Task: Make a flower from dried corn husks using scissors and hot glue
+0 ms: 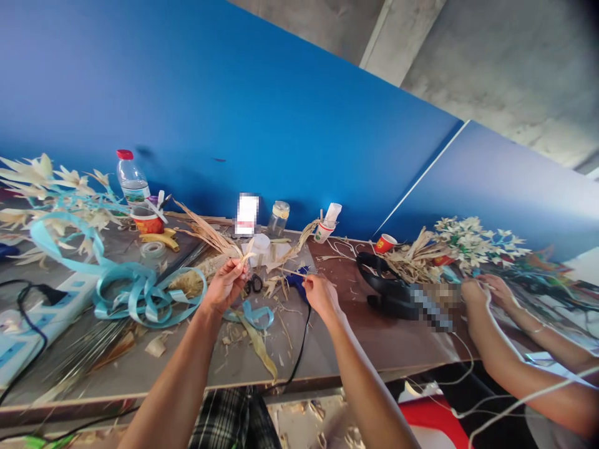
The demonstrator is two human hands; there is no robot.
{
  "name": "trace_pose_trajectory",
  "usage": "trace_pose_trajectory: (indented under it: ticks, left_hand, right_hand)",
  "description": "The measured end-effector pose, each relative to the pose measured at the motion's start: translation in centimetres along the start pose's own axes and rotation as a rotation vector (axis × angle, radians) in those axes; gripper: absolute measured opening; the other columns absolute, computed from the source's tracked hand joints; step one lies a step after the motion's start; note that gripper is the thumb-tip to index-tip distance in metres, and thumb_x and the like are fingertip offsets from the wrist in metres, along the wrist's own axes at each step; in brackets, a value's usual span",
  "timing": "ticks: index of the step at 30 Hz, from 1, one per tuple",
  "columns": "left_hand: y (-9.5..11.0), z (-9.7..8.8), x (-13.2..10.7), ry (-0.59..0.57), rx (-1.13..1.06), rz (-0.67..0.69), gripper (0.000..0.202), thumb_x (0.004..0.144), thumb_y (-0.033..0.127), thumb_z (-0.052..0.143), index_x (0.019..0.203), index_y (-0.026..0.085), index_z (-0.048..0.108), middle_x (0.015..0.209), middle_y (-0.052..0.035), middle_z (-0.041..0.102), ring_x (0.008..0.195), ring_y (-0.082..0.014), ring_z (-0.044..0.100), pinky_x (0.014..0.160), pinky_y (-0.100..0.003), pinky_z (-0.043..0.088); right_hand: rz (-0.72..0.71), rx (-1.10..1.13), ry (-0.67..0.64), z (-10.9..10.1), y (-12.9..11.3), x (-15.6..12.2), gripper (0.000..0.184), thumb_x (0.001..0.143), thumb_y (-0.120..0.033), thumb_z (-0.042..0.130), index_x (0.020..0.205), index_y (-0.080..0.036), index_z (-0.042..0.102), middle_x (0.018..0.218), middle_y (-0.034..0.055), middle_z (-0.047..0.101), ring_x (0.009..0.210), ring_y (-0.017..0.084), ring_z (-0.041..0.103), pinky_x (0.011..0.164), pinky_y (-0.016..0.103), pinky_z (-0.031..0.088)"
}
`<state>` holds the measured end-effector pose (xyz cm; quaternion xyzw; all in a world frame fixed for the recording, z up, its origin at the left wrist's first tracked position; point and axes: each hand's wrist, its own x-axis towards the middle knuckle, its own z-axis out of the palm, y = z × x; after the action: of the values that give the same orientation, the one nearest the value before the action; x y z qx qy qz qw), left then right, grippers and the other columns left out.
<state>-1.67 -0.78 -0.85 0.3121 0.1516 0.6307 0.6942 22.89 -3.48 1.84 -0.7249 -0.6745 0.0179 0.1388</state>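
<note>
My left hand (228,284) is closed in a pinch on a pale piece of dried husk (248,252), its pointed strips spreading above the fingertips. Behind it runs a bundle of long dried husk strips (208,231); whether the hand touches that bundle I cannot tell. To the right, my right hand (322,294) pinches a thin pale stick (294,272) that points left. A blue tool with a black cord, resembling a glue gun (296,284), lies just beside those fingers. Dark-handled scissors (254,284) rest on the table between the hands.
Light-blue ribbon (140,293) lies looped at left, near a power strip (51,318) and thin wires (88,346). A bottle (132,181), glass jar (279,217) and paper cup (324,232) stand along the blue wall. At right, another person's hands (486,292) work near black headphones (388,287).
</note>
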Motion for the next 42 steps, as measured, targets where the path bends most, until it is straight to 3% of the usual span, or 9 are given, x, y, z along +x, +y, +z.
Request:
trace_pose_trajectory:
  ticks: [4, 8, 11, 15, 21, 24, 27, 33, 42]
  left_hand:
    - [-0.3, -0.1, -0.1, 0.001, -0.001, 0.0, 0.018, 0.065, 0.017, 0.073, 0.068, 0.014, 0.055, 0.062, 0.0018, 0.053, 0.054, -0.0057, 0.044, 0.059, -0.022, 0.038]
    - [-0.4, -0.2, -0.1, -0.003, -0.006, 0.01, 0.015, 0.066, 0.017, 0.072, 0.068, 0.014, 0.057, 0.062, 0.001, 0.054, 0.054, -0.0063, 0.045, 0.058, -0.022, 0.038]
    - [-0.2, -0.1, -0.1, 0.015, -0.022, 0.006, 0.014, 0.066, 0.016, 0.072, 0.068, 0.014, 0.058, 0.062, 0.0004, 0.055, 0.053, -0.0057, 0.044, 0.058, -0.021, 0.039]
    - [-0.1, 0.1, 0.0, 0.041, -0.037, -0.006, 0.015, 0.065, 0.013, 0.073, 0.067, 0.014, 0.058, 0.063, 0.0002, 0.055, 0.052, -0.0052, 0.044, 0.056, -0.021, 0.039]
    - [-0.1, 0.1, -0.1, 0.027, -0.02, 0.003, 0.015, 0.065, 0.014, 0.072, 0.066, 0.015, 0.058, 0.06, 0.0007, 0.054, 0.053, -0.0058, 0.045, 0.057, -0.021, 0.039]
    - [0.0, 0.0, -0.1, 0.042, -0.024, -0.005, 0.015, 0.065, 0.014, 0.073, 0.066, 0.014, 0.057, 0.062, 0.0003, 0.055, 0.052, -0.0055, 0.045, 0.056, -0.02, 0.039]
    - [0.0, 0.1, -0.1, 0.042, -0.039, -0.013, 0.016, 0.064, 0.013, 0.073, 0.066, 0.014, 0.057, 0.063, -0.0001, 0.055, 0.052, -0.0053, 0.045, 0.056, -0.021, 0.039]
    - [-0.1, 0.1, -0.2, -0.053, -0.015, -0.026, 0.013, 0.068, 0.016, 0.071, 0.069, 0.016, 0.057, 0.06, 0.0016, 0.051, 0.053, -0.006, 0.044, 0.058, -0.022, 0.037]
    - [0.1, 0.4, -0.8, -0.154, 0.029, -0.082, 0.017, 0.069, 0.019, 0.071, 0.065, 0.014, 0.055, 0.058, 0.0015, 0.049, 0.053, -0.0064, 0.043, 0.061, -0.024, 0.037]
  right_hand:
    - [0.065, -0.122, -0.009, 0.4, -0.4, 1.5, 0.029, 0.083, -0.023, 0.046, 0.108, -0.022, 0.061, 0.111, 0.0095, 0.06, 0.088, 0.018, 0.063, 0.069, 0.026, 0.043]
    - [0.082, -0.239, -0.222, -0.3, 0.1, 2.6, 0.024, 0.081, -0.023, 0.05, 0.099, -0.019, 0.066, 0.1, 0.0119, 0.066, 0.09, 0.022, 0.064, 0.071, 0.028, 0.044]
    - [0.077, -0.237, -0.234, -1.3, 0.4, 2.4, 0.022, 0.082, -0.026, 0.05, 0.095, -0.021, 0.068, 0.094, 0.0115, 0.069, 0.088, 0.022, 0.064, 0.071, 0.028, 0.044]
    - [-0.02, -0.107, -0.259, -2.1, -1.1, 1.0, 0.021, 0.08, -0.036, 0.054, 0.086, -0.024, 0.07, 0.09, 0.0075, 0.07, 0.083, 0.019, 0.064, 0.066, 0.025, 0.042]
    - [-0.237, 0.278, -0.427, -0.7, -4.8, -0.8, 0.031, 0.084, -0.041, 0.048, 0.081, -0.019, 0.069, 0.072, 0.0031, 0.068, 0.069, 0.013, 0.061, 0.057, 0.019, 0.037]
    - [-0.233, 0.252, -0.317, -0.6, -4.1, -0.1, 0.038, 0.087, -0.044, 0.042, 0.08, -0.017, 0.068, 0.071, 0.0038, 0.067, 0.068, 0.014, 0.06, 0.058, 0.021, 0.036]
    - [-0.077, 0.135, -0.108, -0.8, -2.1, 1.3, 0.031, 0.088, -0.036, 0.041, 0.094, -0.019, 0.066, 0.09, 0.0066, 0.068, 0.082, 0.017, 0.062, 0.068, 0.024, 0.039]
    - [0.083, -0.095, -0.249, 0.6, 0.0, 2.1, 0.047, 0.073, -0.039, 0.061, 0.114, -0.017, 0.056, 0.121, 0.0175, 0.053, 0.109, 0.029, 0.054, 0.083, 0.035, 0.042]
    - [0.065, 0.013, -0.285, 2.2, -0.1, 2.0, 0.067, 0.069, -0.027, 0.066, 0.129, -0.011, 0.04, 0.123, 0.0185, 0.054, 0.113, 0.029, 0.053, 0.089, 0.034, 0.042]
